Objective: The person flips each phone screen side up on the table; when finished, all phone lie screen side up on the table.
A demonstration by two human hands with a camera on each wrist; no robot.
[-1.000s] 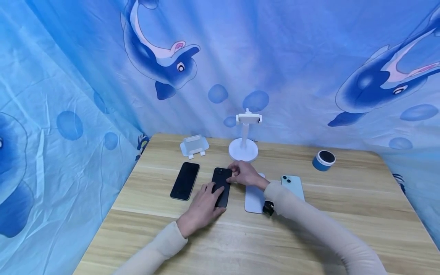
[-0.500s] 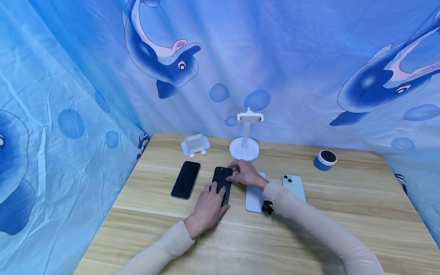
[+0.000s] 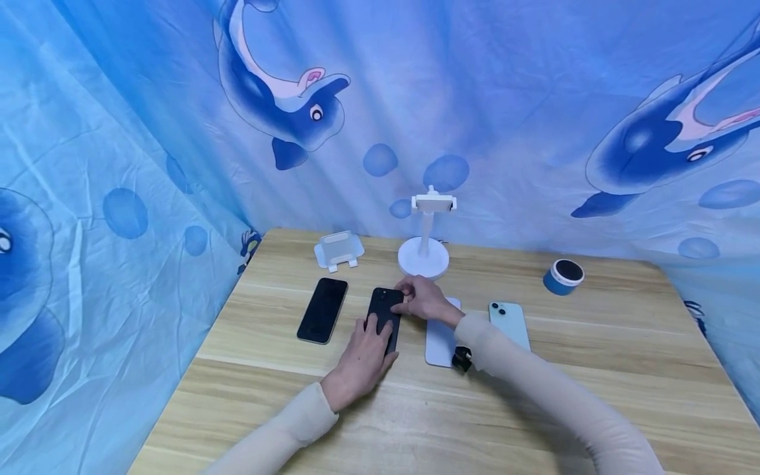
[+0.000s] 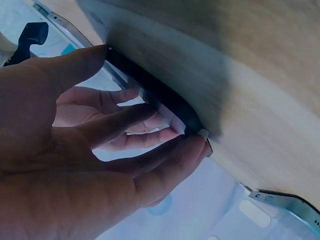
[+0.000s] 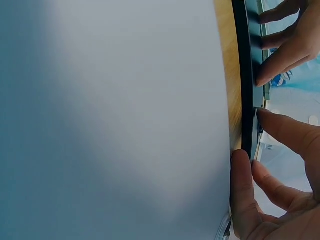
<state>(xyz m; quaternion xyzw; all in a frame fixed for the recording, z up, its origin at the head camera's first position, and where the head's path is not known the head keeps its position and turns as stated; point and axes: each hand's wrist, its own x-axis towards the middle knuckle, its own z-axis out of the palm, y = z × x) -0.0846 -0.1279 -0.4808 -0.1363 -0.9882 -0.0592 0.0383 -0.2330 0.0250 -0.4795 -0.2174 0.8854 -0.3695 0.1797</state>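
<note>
A black phone (image 3: 384,302) lies back up on the table, its camera at the far end. My left hand (image 3: 359,361) holds its near part, thumb at the right edge and the other fingers across the back and left side. At the far right corner, my right hand (image 3: 423,299) pinches the phone, with the thumb on its back and fingertips against the edge, as the right wrist view shows. In the left wrist view the dark phone edge (image 4: 155,87) runs between thumb and fingers. Whether a case covers it, I cannot tell.
Left lies another black phone (image 3: 322,310), screen up. A pale phone or tablet (image 3: 441,340) lies under my right wrist, a light green phone (image 3: 509,323) farther right. Behind stand a small white stand (image 3: 338,251), a taller white phone holder (image 3: 424,257) and a blue round speaker-like object (image 3: 563,277).
My left hand has shifted slightly to the right on the black phone, its thumb now at the right edge. My right hand stays at the far corner. The whole view has drifted a little.
</note>
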